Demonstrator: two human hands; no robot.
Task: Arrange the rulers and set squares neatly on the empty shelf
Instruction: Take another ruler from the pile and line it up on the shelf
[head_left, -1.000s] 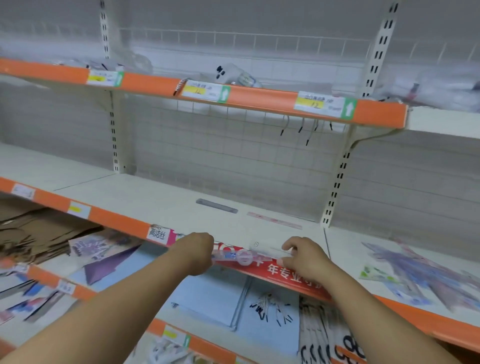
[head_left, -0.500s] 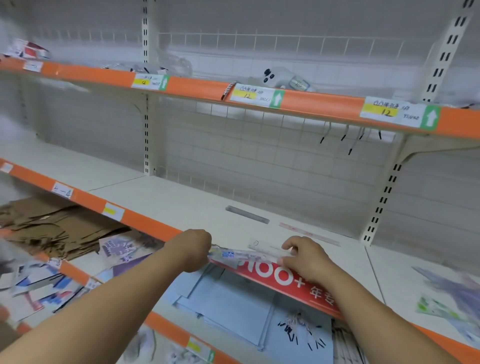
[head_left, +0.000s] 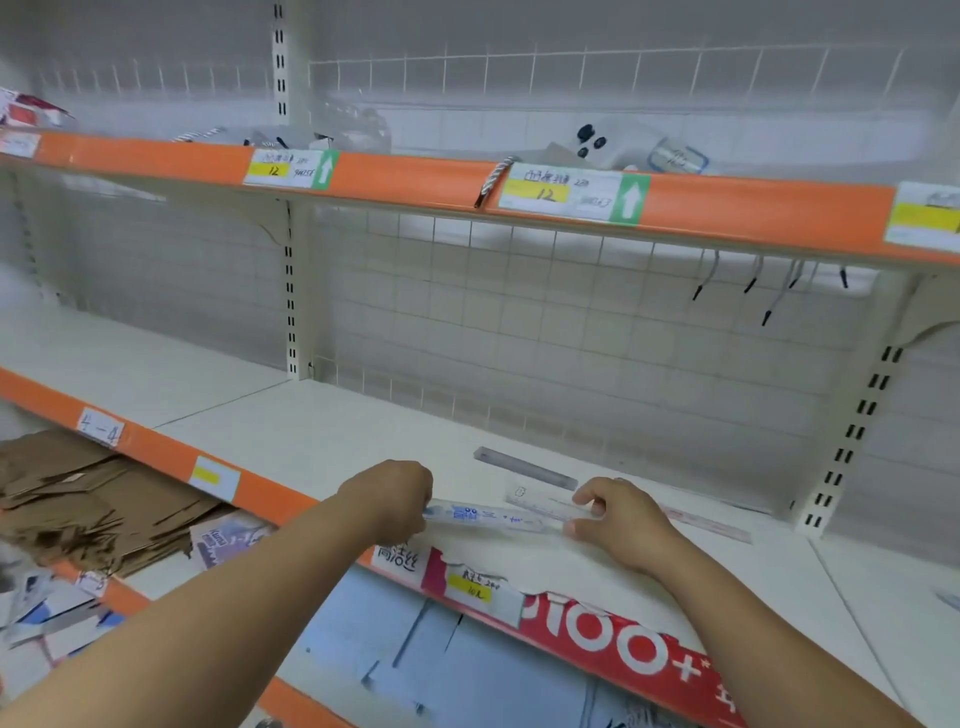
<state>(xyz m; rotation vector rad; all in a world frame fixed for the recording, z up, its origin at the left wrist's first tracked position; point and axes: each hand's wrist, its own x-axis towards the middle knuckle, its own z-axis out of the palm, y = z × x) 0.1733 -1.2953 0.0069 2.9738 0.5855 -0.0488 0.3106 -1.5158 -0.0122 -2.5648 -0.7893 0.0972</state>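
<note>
A clear plastic ruler (head_left: 493, 518) with blue print is held level just above the front of the white middle shelf (head_left: 322, 441). My left hand (head_left: 392, 496) grips its left end and my right hand (head_left: 621, 519) pinches its right end. Behind it on the shelf lie a grey ruler (head_left: 524, 467), a clear ruler (head_left: 540, 503) partly hidden by my right fingers, and a pinkish ruler (head_left: 709, 524) to the right.
An orange-edged upper shelf (head_left: 415, 174) with price tags overhangs the space. A wire grid (head_left: 519, 322) backs the shelf and an upright post (head_left: 852, 431) stands at the right. Brown cardboard (head_left: 78, 504) and blue packets (head_left: 441, 670) fill the lower shelf.
The view has swung left and closer. Both hands have carried the clear ruler forward from over the orange front edge onto the shelf surface, nearer the rulers lying there.
</note>
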